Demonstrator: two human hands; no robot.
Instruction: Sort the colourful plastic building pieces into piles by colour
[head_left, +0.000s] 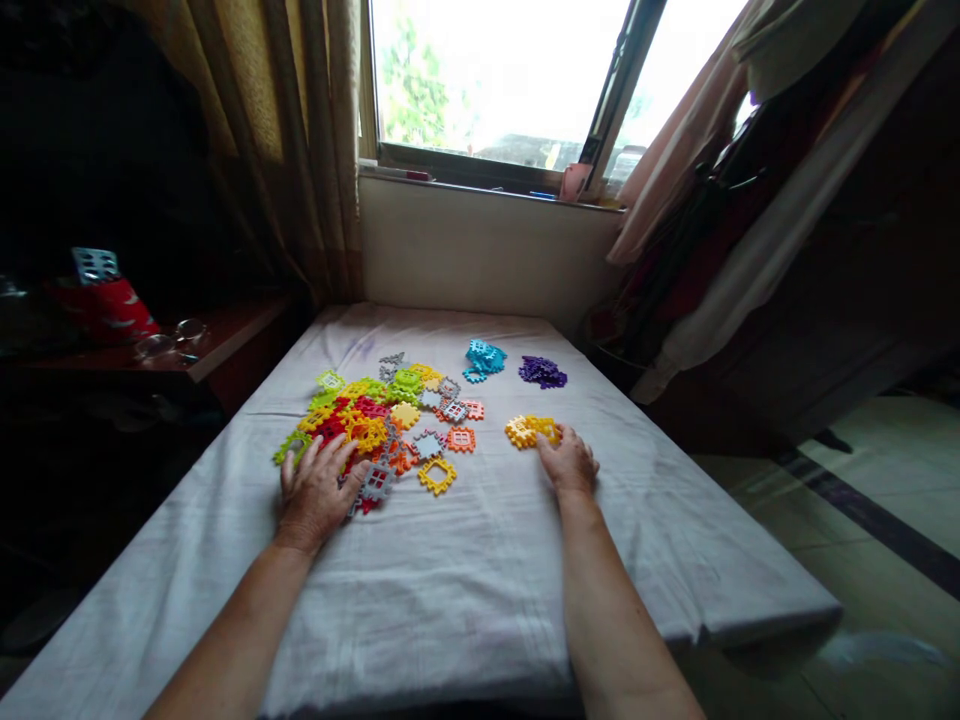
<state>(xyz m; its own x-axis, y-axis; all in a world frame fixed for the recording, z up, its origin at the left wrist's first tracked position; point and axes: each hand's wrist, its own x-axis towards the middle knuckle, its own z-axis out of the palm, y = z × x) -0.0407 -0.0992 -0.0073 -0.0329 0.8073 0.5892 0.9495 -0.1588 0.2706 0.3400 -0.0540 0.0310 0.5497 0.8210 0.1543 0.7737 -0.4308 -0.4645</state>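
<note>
A mixed heap of plastic pieces (367, 408), red, yellow, green, orange and grey, lies left of centre on the cloth-covered table. My left hand (319, 487) rests on its near left edge with fingers spread. My right hand (570, 462) has its fingers closed at the right end of a small yellow pile (525, 431), on a yellow piece. Behind that pile are a blue pile (484, 360) and a purple pile (543, 372). A yellow square frame piece (437, 487) lies at the heap's near right side.
The white cloth (450, 590) covers the table. A dark side table (232, 335) at the left holds glasses (155, 347) and a red container (105, 310). Beyond the table is a window; clothes (739, 240) hang at the right.
</note>
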